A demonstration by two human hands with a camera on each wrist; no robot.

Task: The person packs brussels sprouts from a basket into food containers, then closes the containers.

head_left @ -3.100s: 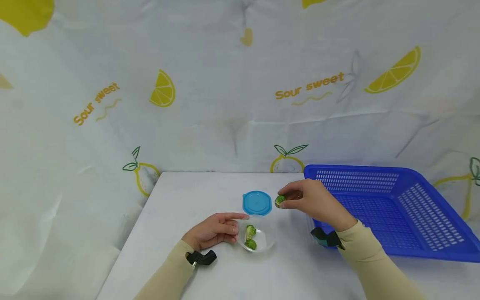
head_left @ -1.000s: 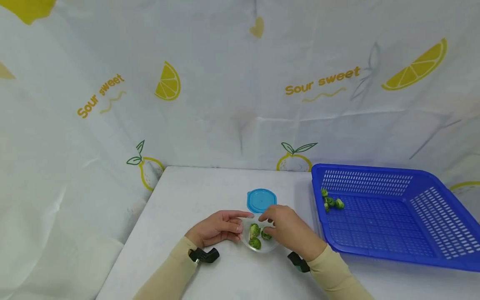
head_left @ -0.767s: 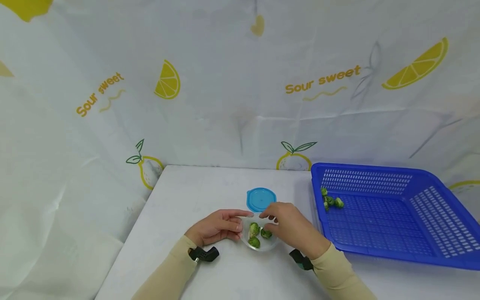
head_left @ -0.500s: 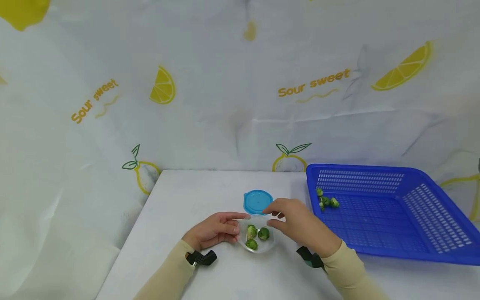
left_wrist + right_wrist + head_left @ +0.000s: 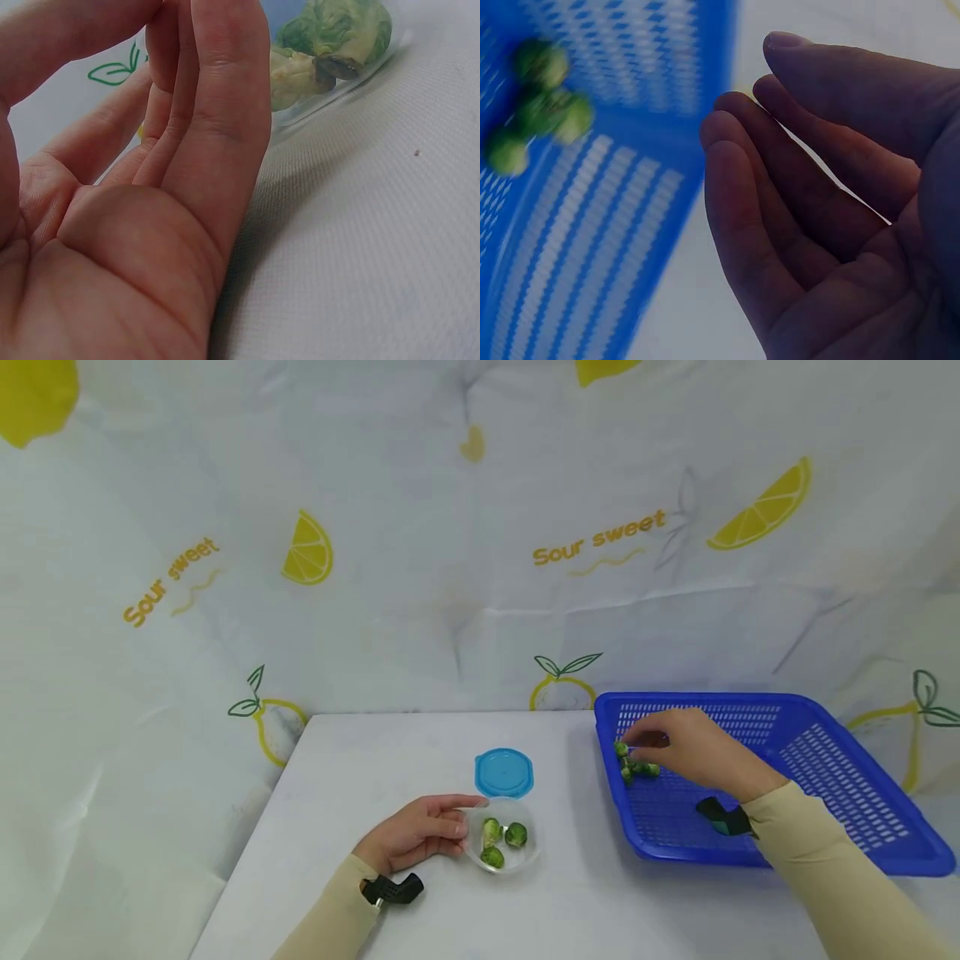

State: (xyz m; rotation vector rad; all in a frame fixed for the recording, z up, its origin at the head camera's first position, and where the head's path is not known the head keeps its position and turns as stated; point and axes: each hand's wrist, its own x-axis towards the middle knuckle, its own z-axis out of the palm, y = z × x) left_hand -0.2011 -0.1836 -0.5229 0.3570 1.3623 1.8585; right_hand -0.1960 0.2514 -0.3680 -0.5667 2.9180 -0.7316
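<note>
My left hand (image 5: 416, 835) holds the left side of a small clear plastic bowl (image 5: 527, 817), thumb at the rim and index finger along the far edge. Three Brussels sprouts (image 5: 515, 835) lie in the bowl. In the left wrist view, sprouts (image 5: 341, 30) show through its wall beyond my fingers. My right hand (image 5: 693, 747) is over the left part of a blue plastic basket (image 5: 697, 697), fingertips close above several more Brussels sprouts (image 5: 627, 773). In the right wrist view, nothing is between its thumb and loosely bent fingers, and the basket's sprouts (image 5: 544, 112) look blurred.
A blue lid (image 5: 504, 772) lies on the white table (image 5: 390, 752) just behind the bowl. The basket's raised left rim stands between the bowl and the basket's sprouts. A white lemon-print cloth (image 5: 420, 585) hangs behind the table.
My right hand first brought a Brussels sprout from the basket into the bowl and let it go. Then it moved back right, over the basket. My left hand has stayed at the bowl.
</note>
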